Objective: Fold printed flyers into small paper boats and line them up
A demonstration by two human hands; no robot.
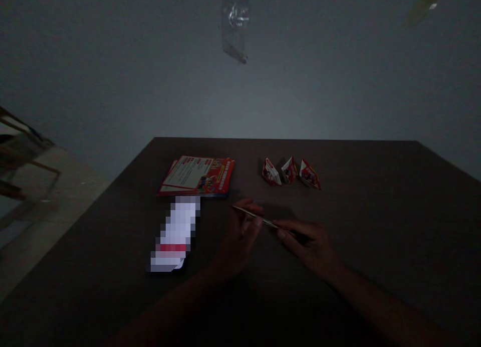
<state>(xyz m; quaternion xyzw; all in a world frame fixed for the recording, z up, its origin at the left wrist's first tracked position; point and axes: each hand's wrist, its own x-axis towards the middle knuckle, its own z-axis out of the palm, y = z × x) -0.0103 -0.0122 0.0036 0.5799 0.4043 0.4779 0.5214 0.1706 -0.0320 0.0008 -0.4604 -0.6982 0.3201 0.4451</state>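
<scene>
Between my two hands is a thin piece of folded paper [265,220], seen nearly edge-on. My left hand [242,234] pinches its left part between thumb and fingers. The right end is pinched by my right hand [310,241]. Beyond my hands, three small folded red and white paper pieces [271,173] stand in a row on the dark table. A stack of red printed leaflets [195,175] lies to the left, and a phone [175,234] with a lit, pixelated screen is just in front of it.
The dark table [361,186] reaches a grey wall [319,76] at its far edge. A clear plastic piece [235,23] hangs on the wall. Chair-like furniture [30,161] stands on the floor at the left.
</scene>
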